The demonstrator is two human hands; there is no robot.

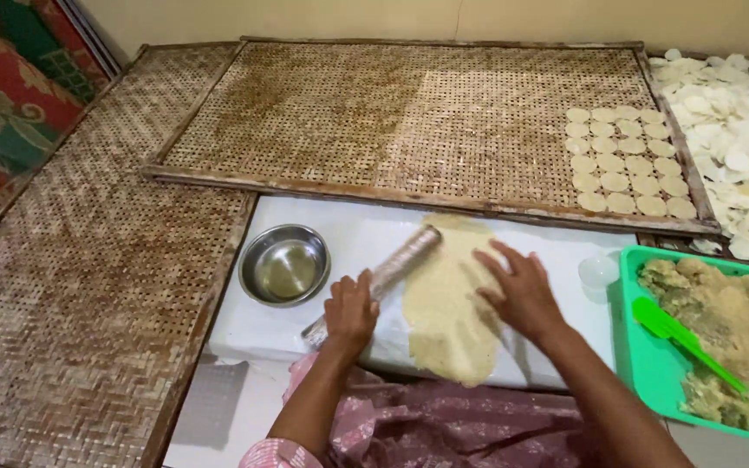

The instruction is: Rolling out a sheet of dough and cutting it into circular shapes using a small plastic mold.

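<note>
Head view, looking down: left hand (pixel 350 309) curls over the near end of a rolling pin (pixel 374 283), fingers closed around it; the pin lies at a slant, its far end touching the upper left edge of a flattened sheet of pale yellow dough (pixel 446 322). Right hand (pixel 522 290) rests flat on the dough's right side, fingers spread and extended, gripping nothing. Dough lies on a white work surface (pixel 340 238). Left of the pin, just beside it, a steel bowl (pixel 284 263). Right of the dough, a small clear round cup (pixel 598 271), then a green tray (pixel 648 364) holding crumbly dough mass and a green spatula (pixel 682 340). Beyond the work surface, a woven bamboo rack (pixel 374 121) carries rows of round dough discs (pixel 624 160) at its right end. Far right, a heap of white crackers (pixel 739 121). No labels or signs visible.
</note>
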